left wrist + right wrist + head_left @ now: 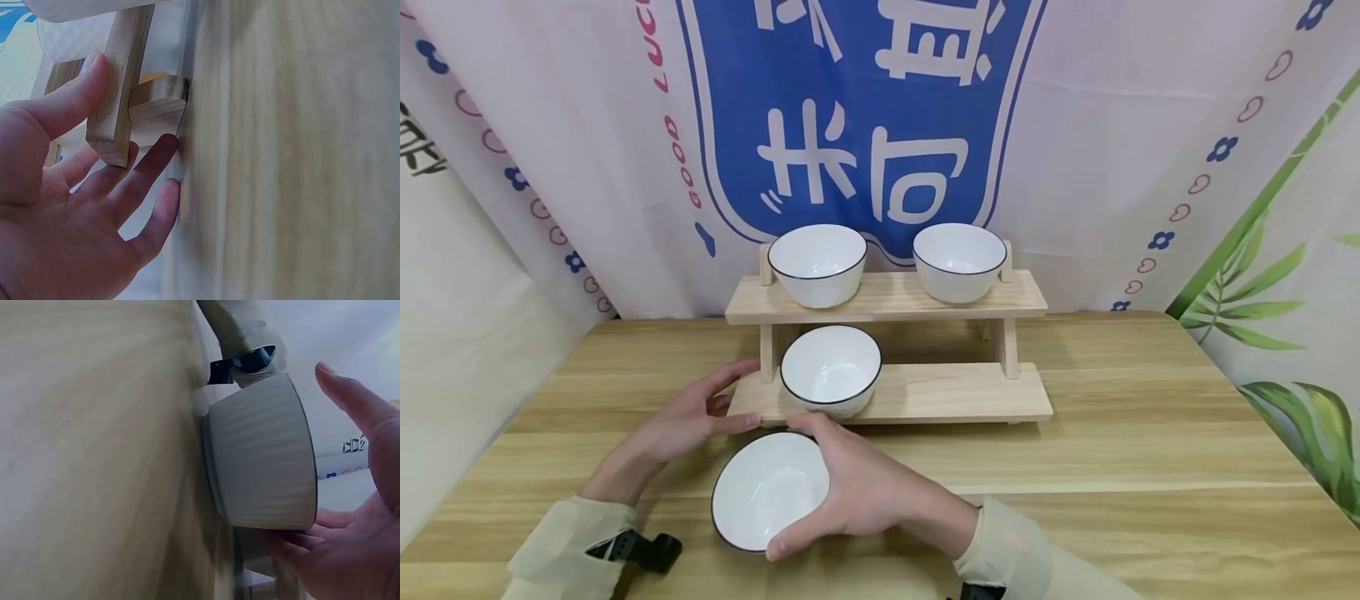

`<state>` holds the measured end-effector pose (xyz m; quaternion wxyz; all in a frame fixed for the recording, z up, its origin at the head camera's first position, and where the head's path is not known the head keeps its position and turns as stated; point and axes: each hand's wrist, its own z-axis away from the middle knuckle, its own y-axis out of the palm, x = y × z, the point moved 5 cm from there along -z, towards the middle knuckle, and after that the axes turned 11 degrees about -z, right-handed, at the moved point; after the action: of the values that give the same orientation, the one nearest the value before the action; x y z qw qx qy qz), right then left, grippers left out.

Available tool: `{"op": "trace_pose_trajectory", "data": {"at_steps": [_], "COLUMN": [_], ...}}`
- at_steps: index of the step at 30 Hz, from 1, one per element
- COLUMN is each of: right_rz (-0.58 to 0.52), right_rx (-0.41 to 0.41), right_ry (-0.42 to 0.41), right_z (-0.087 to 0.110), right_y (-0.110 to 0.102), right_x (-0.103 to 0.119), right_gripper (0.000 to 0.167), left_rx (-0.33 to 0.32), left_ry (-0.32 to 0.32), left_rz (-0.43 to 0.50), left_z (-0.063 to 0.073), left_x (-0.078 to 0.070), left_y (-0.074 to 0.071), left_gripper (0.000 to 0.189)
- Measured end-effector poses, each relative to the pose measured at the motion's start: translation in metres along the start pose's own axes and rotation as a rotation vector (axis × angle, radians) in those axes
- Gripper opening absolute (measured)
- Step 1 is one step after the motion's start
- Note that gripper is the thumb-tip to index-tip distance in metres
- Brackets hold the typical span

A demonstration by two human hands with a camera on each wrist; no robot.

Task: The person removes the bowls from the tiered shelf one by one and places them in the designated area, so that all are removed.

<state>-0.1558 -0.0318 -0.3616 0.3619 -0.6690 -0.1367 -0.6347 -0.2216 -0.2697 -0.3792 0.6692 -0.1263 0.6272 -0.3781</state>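
A white bowl (767, 492) with a dark rim is on the table, in front of a two-tier wooden stand (955, 400). My right hand (865, 483) spans this bowl, fingers by its far side and thumb over the near rim. In the right wrist view the thumb stands apart from the ribbed bowl wall (265, 456), while the fingers are partly hidden behind it. At the lower tier's left end, my left hand (692, 412) holds the board. The left wrist view shows the thumb against the board (115, 94) and the fingers below it.
Another white bowl (831, 367) sits on the lower tier, toward its left. On the upper tier are a left bowl (817, 267) and a right bowl (960, 262). A printed curtain (1090, 167) hangs behind the wooden table (1150, 467).
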Motion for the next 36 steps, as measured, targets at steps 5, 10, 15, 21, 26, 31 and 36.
{"op": "trace_pose_trajectory", "data": {"at_steps": [5,10,15,21,26,31,36], "right_rz": [0.058,0.099,0.035,-0.11,-0.169,-0.164,-0.209], "right_rx": [-0.01,-0.008,0.017,-0.034,-0.106,-0.193,-0.25], "right_ry": [-0.039,-0.066,-0.137,-0.277,-0.367,-0.38,-0.409], "right_z": [0.004,0.009,0.016,0.022,0.023,0.019,0.013], "right_y": [-0.005,-0.011,-0.018,-0.036,-0.054,-0.069,-0.081], "right_x": [0.01,0.021,0.037,0.056,0.062,0.056,0.047], "right_gripper": [0.11,0.109,0.11,0.104,0.1,0.1,0.095], "left_rx": [-0.003,-0.005,-0.006,-0.002,0.003,0.005,0.004], "left_ry": [0.001,0.003,0.006,0.0,-0.011,-0.021,-0.018], "left_rz": [0.001,0.007,0.011,0.012,0.007,-0.004,0.001], "left_z": [0.0,0.0,0.0,0.0,0.001,0.002,0.001], "left_x": [0.001,0.001,0.001,0.0,0.0,-0.001,-0.002], "left_y": [0.0,0.0,0.0,0.0,0.0,0.0,0.0], "left_gripper": [0.09,0.09,0.09,0.09,0.092,0.092,0.092]}}
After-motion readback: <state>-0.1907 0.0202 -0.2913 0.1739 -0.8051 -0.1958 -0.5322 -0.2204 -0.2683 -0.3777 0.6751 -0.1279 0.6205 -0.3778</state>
